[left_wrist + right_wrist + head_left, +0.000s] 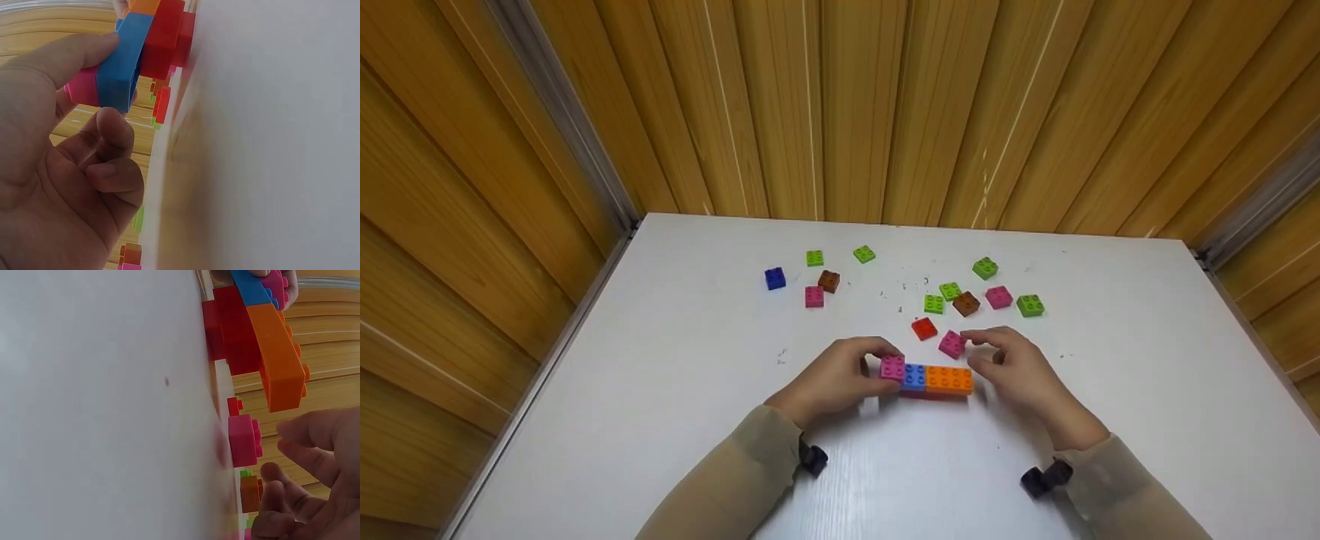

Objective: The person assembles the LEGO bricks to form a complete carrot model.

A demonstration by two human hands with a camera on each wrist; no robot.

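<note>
My left hand grips the left end of a toy brick build. In the left wrist view its thumb presses the side of a blue brick, with fingers at the far side. On top of that blue brick sits a pink brick. An orange brick lies in line with the blue, and red bricks are stacked underneath. Just right of the orange end, my right hand hovers with loosely bent fingers, holding nothing. Its fingertips are close to a loose pink brick.
Behind the build, a red brick, a brown brick, another pink brick and several green bricks lie scattered. Farther left are a dark blue brick and more loose ones. Wooden panels border the white table.
</note>
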